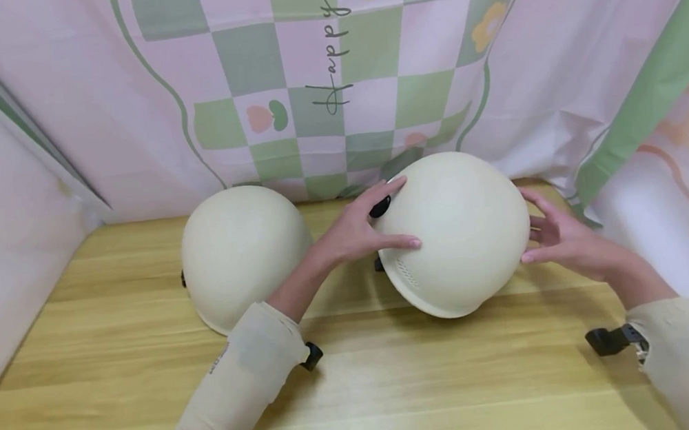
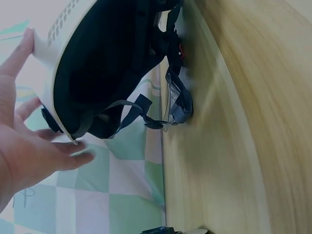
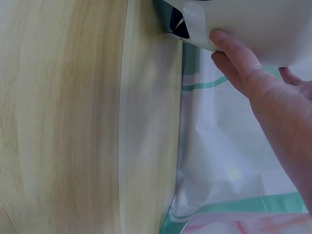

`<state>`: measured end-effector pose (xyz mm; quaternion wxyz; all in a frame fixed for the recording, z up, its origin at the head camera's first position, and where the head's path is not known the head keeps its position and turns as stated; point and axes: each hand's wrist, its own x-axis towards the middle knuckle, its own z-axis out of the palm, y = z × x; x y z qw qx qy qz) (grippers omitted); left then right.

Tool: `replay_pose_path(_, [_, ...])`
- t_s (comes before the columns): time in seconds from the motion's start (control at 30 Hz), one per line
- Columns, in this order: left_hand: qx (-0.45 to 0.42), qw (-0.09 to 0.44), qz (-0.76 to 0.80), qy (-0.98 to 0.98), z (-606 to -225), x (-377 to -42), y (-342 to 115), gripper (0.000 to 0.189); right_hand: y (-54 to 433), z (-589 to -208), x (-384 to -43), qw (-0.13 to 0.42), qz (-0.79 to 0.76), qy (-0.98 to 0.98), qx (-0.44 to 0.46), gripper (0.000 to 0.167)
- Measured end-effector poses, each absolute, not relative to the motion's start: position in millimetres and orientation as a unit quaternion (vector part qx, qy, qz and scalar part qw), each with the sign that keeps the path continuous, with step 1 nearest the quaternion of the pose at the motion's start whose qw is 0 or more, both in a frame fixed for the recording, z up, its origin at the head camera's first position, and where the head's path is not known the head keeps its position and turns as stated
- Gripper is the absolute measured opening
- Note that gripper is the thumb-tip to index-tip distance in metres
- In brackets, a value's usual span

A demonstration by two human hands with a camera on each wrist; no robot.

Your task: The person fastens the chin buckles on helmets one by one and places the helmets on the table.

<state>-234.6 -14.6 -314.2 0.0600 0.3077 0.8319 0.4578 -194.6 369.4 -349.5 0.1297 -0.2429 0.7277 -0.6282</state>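
Observation:
A cream helmet [image 1: 455, 232] is tilted over the wooden table, its left rim raised. My left hand [image 1: 361, 227] holds it at the left side, thumb and fingers spread over the shell by the rim. Against the opposite side of the shell, my right hand [image 1: 564, 232] holds with bent fingers and thumb. The left wrist view reveals the helmet's dark inside [image 2: 105, 63] and a black chin strap [image 2: 180, 97] hanging down to the table. In the right wrist view, fingertips touch the pale shell [image 3: 273, 29] near its lower edge.
Left of the held helmet, a second cream helmet [image 1: 242, 252] sits dome up on the wooden table [image 1: 386, 384], partly behind my left forearm. A checked curtain [image 1: 312, 73] hangs at the back edge. More fabric [image 1: 663, 163] hangs on the right.

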Motion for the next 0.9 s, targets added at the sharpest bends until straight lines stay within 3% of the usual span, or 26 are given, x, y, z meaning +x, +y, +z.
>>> replay_pose_path(0.47, [0.326,0.016,0.378,0.866,-318.8,-236.9,-20.2,0.109,366.7,-350.7,-195.7,0.105,-0.563,0.797,-0.193,0.098])
replay_pose_path(0.9, [0.297,0.007,0.379,0.876,-329.5,-238.1,-25.1,0.109,356.0,-344.1,-197.9,0.092,-0.541,0.817,-0.174,0.091])
